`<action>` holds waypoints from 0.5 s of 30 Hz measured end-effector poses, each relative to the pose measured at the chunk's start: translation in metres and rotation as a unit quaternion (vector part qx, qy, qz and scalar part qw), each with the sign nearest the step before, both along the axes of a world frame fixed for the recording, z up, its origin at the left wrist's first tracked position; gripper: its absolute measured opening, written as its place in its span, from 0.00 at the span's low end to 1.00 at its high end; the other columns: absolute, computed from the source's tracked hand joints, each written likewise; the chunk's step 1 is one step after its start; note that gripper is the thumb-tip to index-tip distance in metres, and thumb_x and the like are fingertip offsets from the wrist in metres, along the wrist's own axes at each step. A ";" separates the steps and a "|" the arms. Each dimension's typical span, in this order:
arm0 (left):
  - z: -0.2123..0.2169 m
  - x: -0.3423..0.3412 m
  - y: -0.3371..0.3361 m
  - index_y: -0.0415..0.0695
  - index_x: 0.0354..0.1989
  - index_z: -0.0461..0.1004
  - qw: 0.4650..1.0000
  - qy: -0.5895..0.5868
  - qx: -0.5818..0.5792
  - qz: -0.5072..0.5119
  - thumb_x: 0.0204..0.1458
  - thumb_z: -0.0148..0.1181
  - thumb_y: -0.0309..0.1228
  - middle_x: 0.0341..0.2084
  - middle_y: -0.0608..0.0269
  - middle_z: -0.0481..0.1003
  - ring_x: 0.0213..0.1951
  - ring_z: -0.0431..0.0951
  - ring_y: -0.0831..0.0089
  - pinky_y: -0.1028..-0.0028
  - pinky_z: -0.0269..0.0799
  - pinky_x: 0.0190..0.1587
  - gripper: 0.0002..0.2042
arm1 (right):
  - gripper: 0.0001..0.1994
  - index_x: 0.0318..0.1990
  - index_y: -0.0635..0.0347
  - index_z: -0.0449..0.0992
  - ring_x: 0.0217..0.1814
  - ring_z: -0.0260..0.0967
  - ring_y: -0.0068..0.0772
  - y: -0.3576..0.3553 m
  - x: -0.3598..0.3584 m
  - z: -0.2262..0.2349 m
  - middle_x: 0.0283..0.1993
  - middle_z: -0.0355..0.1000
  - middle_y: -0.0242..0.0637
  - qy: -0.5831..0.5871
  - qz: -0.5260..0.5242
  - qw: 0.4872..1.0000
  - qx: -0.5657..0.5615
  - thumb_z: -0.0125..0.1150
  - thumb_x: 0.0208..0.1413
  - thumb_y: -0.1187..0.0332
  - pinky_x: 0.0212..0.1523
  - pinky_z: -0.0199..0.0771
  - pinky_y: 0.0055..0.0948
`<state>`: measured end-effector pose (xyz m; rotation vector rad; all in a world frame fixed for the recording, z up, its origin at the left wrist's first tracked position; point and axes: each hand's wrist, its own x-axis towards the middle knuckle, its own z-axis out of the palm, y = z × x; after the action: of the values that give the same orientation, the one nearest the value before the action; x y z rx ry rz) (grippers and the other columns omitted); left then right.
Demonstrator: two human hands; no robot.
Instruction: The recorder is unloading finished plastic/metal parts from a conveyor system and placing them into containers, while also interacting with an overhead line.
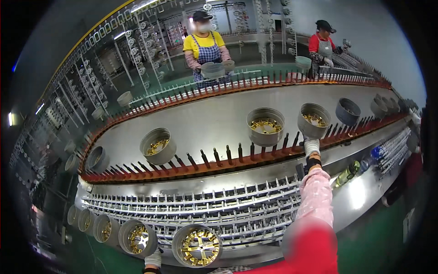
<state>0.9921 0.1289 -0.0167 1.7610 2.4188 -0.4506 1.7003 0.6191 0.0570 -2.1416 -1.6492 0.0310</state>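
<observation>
Two hands busy: right hand (311, 147) fingers holding grey drum (314, 120) on pegs (228, 155); seat squarely. Left hand (153, 259) fingers' grip unclear, beside drum row (137, 237).

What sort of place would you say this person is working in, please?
Most likely a factory coating or finishing line. A looped conveyor of orange-based pegs carries grey wheel rims with gold centres, the right hand sets one on a peg, and aproned co-workers stand along the far side.

Your gloved right hand (311, 147) grips the underside of a grey metal wheel rim with gold spokes (314, 119) above the orange pegged conveyor (219, 165). Your gloved left hand (153, 259) touches another gold-spoked rim (138, 238) on the grey rack (237, 205).
</observation>
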 end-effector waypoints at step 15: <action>0.025 0.008 0.016 0.40 0.54 0.64 0.991 -0.040 -0.114 0.059 0.55 0.38 0.30 0.53 0.56 0.67 0.55 0.65 0.63 0.70 0.57 0.59 0.18 | 0.16 0.38 0.60 0.74 0.22 0.62 0.16 -0.285 -0.155 0.162 0.22 0.68 0.29 0.434 0.202 0.869 0.128 0.47 0.58 0.56 0.25 0.61 0.17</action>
<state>0.9998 0.1452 0.0086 1.5060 2.2957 -0.6039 1.5453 0.3344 0.2195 -1.2315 -1.3773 0.7417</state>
